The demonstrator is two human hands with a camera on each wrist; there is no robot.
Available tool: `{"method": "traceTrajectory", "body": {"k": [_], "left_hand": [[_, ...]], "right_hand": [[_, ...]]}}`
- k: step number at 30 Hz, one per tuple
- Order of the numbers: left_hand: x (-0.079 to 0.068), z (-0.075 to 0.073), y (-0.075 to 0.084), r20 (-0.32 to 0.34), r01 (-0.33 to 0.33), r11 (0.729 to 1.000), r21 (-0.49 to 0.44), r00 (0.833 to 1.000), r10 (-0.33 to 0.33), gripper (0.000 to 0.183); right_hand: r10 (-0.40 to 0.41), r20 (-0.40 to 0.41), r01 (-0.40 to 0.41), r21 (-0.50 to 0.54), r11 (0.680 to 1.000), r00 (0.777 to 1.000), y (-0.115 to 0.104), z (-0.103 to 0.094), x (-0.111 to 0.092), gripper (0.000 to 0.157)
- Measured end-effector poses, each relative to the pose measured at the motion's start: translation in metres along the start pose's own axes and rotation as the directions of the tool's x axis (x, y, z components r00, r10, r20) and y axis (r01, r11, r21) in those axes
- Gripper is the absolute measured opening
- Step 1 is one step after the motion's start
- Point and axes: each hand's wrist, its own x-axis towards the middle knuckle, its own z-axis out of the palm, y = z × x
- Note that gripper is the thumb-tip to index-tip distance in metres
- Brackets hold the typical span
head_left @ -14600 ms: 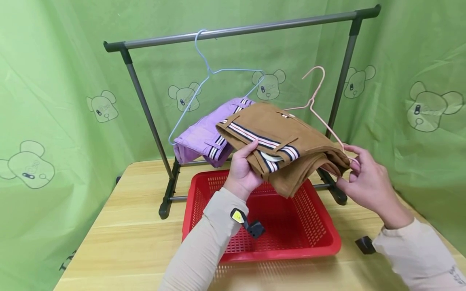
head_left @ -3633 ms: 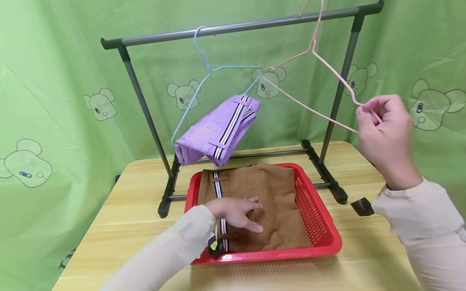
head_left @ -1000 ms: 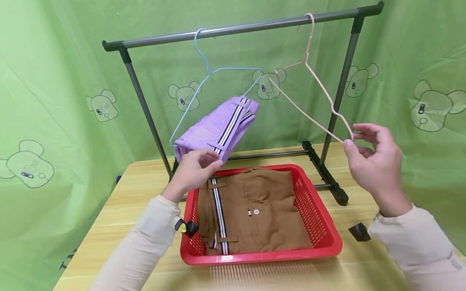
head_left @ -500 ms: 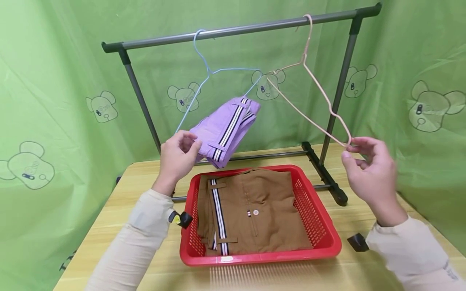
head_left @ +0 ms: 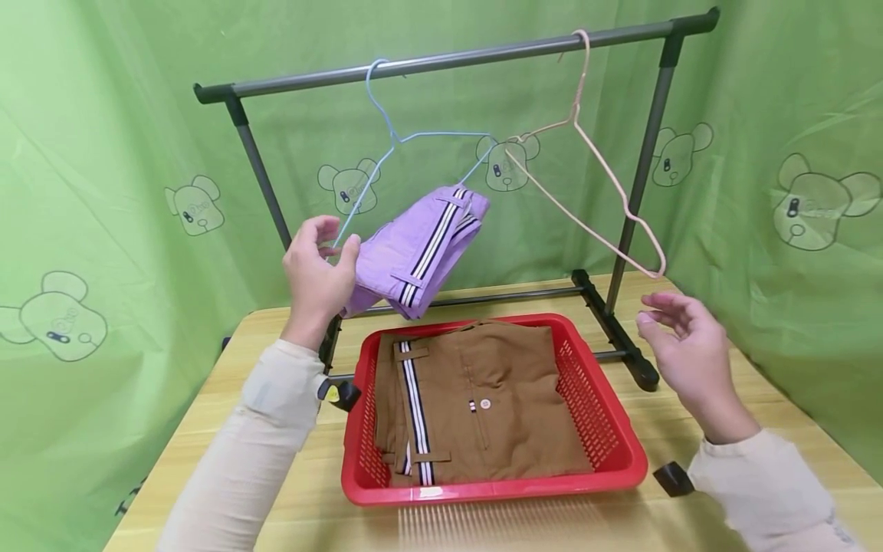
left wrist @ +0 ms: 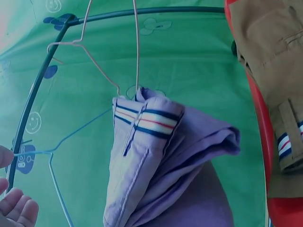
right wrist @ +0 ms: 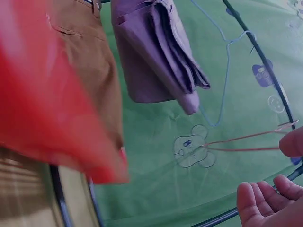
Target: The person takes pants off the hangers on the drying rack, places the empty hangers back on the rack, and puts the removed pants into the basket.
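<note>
My left hand [head_left: 317,276] is beside the lower left corner of the blue hanger [head_left: 429,135], thumb and fingers apart. The hand hides that corner. Folded lilac trousers [head_left: 407,245] with a striped waistband hang over the hanger's lower bar. My right hand [head_left: 690,360], fingers loosely bent and holding nothing, is just below the pink hanger [head_left: 607,165], which hangs bare from the rail. In the right wrist view, the thumb [right wrist: 292,142] stands apart from the fingers. Folded brown trousers [head_left: 510,429] lie in the red basket [head_left: 524,486].
A metal garment rack [head_left: 469,57] stands on the wooden table [head_left: 228,399], behind the basket. Its dark foot [head_left: 641,372] lies right of the basket. Green curtain [head_left: 103,153] with bear prints surrounds the table on the sides and back.
The brown trousers came off the pink hanger into the basket, and that hanger went onto the rail. My right hand has just let go of it and dropped; my left moved from the basket leftward.
</note>
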Motion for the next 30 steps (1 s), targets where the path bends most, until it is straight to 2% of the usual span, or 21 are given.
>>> {"method": "traceTrajectory", "body": {"k": [3, 9, 14, 24, 30], "left_hand": [[0.005, -0.001, -0.001, 0.023, 0.051, 0.998, 0.03, 0.998, -0.052, 0.04], [0.013, 0.0, 0.0, 0.097, 0.143, 0.986, 0.086, 0.984, -0.151, 0.051], [0.02, 0.002, 0.0, 0.131, 0.176, 0.977, 0.122, 0.973, -0.192, 0.058], [0.03, 0.008, -0.001, 0.188, 0.219, 0.951, 0.218, 0.947, -0.261, 0.067], [0.032, 0.011, -0.004, 0.214, 0.256, 0.935, 0.246, 0.927, -0.31, 0.069]], "right_hand": [[0.01, 0.045, -0.01, -0.002, 1.0, 0.999, 0.01, 0.003, -0.002, 0.028], [0.031, 0.14, -0.023, -0.062, 0.998, 0.99, 0.027, 0.006, -0.006, 0.045], [0.06, 0.2, -0.05, -0.055, 0.997, 0.978, 0.037, 0.009, -0.008, 0.049], [0.1, 0.267, -0.095, -0.034, 0.995, 0.958, 0.054, 0.016, -0.016, 0.048], [0.1, 0.349, -0.115, 0.021, 0.993, 0.932, 0.062, 0.021, -0.024, 0.051]]}}
